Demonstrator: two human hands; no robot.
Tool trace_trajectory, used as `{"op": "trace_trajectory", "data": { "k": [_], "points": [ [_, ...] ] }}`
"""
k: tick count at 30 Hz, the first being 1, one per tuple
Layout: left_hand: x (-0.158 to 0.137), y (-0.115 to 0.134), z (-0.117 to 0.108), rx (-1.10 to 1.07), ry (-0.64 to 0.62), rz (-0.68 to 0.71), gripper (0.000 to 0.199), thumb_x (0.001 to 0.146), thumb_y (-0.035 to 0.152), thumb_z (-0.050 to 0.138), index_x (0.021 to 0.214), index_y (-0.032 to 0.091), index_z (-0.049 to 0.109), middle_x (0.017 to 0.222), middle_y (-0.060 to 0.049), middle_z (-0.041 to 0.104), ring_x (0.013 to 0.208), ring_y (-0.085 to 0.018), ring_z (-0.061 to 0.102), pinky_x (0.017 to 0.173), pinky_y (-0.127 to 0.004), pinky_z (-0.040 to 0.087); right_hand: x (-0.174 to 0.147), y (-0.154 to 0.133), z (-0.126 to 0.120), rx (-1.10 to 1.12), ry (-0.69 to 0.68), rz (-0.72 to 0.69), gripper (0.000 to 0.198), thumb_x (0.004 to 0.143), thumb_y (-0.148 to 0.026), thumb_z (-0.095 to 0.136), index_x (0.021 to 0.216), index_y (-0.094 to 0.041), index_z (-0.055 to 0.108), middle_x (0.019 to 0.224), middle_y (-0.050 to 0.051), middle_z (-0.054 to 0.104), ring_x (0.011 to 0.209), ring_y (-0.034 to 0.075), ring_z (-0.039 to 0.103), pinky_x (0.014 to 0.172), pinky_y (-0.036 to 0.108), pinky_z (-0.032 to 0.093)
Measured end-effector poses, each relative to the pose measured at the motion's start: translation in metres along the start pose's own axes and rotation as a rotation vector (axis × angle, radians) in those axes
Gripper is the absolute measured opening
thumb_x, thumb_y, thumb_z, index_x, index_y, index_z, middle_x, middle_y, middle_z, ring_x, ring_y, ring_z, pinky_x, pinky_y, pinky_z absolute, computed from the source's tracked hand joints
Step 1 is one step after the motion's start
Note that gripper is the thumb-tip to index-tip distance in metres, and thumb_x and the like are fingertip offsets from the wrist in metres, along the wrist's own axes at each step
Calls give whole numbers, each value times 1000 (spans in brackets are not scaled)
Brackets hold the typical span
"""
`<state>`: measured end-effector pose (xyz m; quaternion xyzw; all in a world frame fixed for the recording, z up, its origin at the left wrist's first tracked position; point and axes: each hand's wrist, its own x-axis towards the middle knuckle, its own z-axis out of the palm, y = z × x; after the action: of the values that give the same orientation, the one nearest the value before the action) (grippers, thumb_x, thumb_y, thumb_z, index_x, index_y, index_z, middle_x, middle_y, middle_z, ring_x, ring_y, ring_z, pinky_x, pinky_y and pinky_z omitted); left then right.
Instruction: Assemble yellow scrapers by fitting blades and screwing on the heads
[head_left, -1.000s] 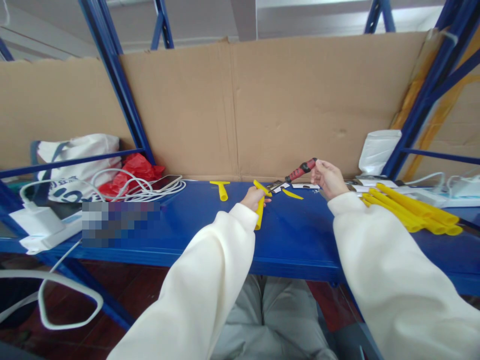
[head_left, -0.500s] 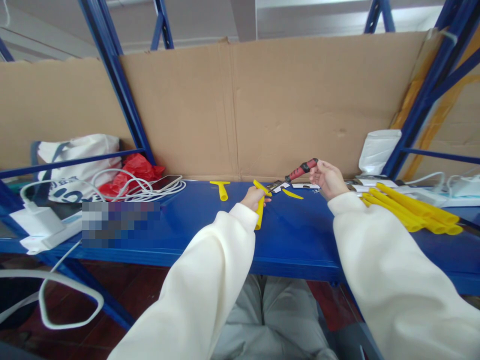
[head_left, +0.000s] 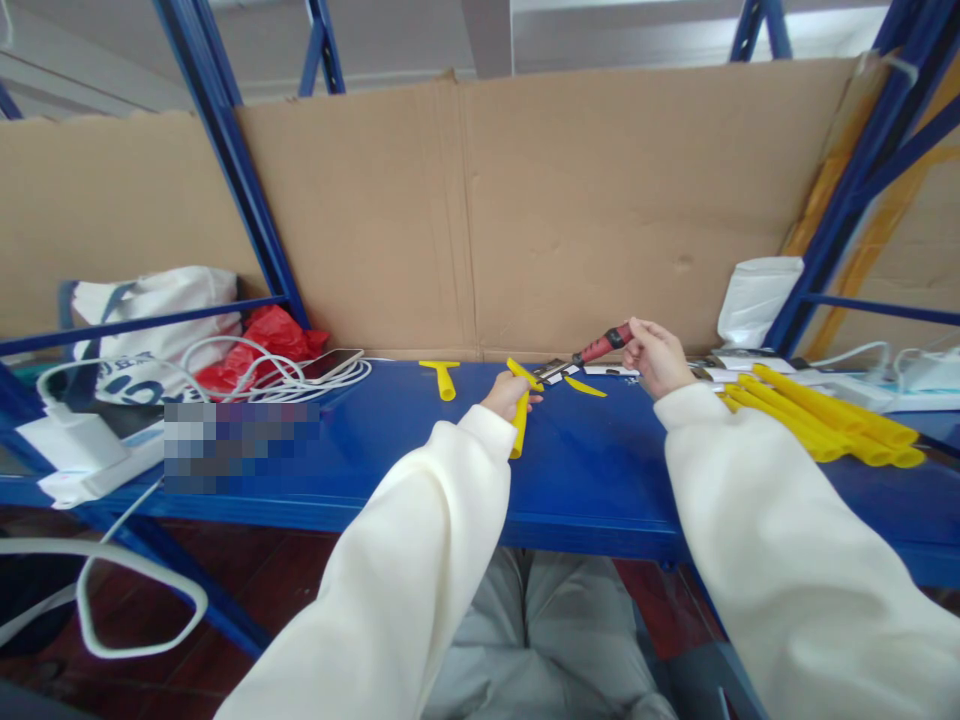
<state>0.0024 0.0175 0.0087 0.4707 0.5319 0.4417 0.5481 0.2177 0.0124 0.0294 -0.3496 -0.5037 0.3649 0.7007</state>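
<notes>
My left hand [head_left: 510,394] is closed around the stem of a yellow T-shaped plastic handle [head_left: 519,432], its crosspiece tilted toward the right. In my right hand [head_left: 655,355], the fingers grip the rear end of a screwdriver [head_left: 601,347] with a red and black handle. The dark shaft slants down left to the crosspiece; whether its tip touches is too small to tell. A thin yellow strip [head_left: 586,388] lies on the blue shelf just right of the left hand. Another yellow T-shaped handle [head_left: 445,382] lies to the left. Small black-and-white pieces [head_left: 553,372] lie behind the shaft.
Several yellow tubes [head_left: 832,415] are piled on the right of the blue shelf [head_left: 592,490]. A white pouch [head_left: 757,300] leans at the back right. White cables [head_left: 300,372], a red plastic bag [head_left: 274,340] and a cloth bag [head_left: 161,310] lie left. Cardboard [head_left: 585,210] stands behind.
The right hand's fingers have shifted on the screwdriver's end and its handle now sits slightly lower. The left hand and yellow handle stay in place.
</notes>
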Motion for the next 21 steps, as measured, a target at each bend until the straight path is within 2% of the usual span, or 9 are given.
{"op": "trace_trajectory", "data": {
  "k": [5,11,15,18,21],
  "points": [
    [-2,1,0,18,16,-5,33,84,-2,49,115,8,57,107,-14,69,53,-10,61,44,-22,35,-2,-3,1,11,-46,44,37,70,-46,75,70,-21,48,50,-6,52,41,8,47,38,18,37],
    [1,0,1,28,8,-7,34,84,-1,50,115,7,58,103,-14,71,55,-10,62,43,-20,35,-2,-2,1,-10,1,-10,45,63,-50,80,71,-22,46,48,-9,46,37,6,42,34,18,33],
    [0,0,1,9,10,-4,35,83,-3,50,116,7,59,99,-13,71,52,-10,61,43,-21,34,-1,-1,1,-10,28,7,51,58,-55,82,69,-23,45,45,-10,42,35,6,40,33,18,34],
    [0,0,1,6,17,-4,34,84,-2,50,116,8,58,98,-12,71,50,-10,60,44,-22,35,-2,-1,2,-7,15,28,49,60,-57,80,71,-23,46,40,-11,37,33,7,38,33,18,33],
    [0,0,1,11,25,-5,34,85,-1,51,117,8,57,98,-12,71,51,-10,60,43,-21,35,-3,-3,3,14,-12,48,46,66,-55,77,70,-22,45,43,-9,43,37,8,43,35,18,34]
  ]
}}
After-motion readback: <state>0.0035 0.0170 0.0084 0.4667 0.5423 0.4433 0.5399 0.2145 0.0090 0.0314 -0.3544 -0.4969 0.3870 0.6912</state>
